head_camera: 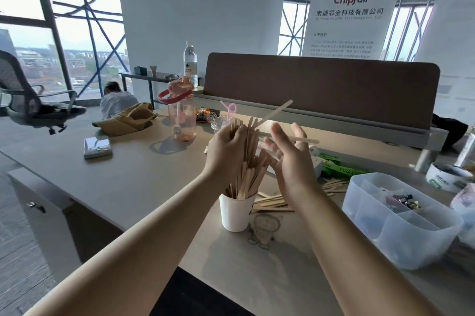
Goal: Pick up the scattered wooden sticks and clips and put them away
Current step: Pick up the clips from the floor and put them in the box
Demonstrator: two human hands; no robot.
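A white paper cup [235, 214] stands on the desk, stuffed with a bundle of wooden sticks [250, 169] that stand upright. My left hand [226, 148] is closed around the upper part of this bundle. My right hand [290, 158] is beside the bundle on its right, fingers spread; two sticks [302, 138] jut out past its fingers, one level, one slanting up. More loose sticks [272, 203] lie flat on the desk behind the cup. A clear plastic divided bin [401, 223] at the right holds dark clips [401, 198].
A pink water bottle [180, 109], a clear bottle [190, 62], a tan cap [128, 117] and a small white box [97, 147] sit at the left and back. A brown partition [321, 89] closes the far side. Tape roll [448, 176] and green packaging [341, 167] lie right.
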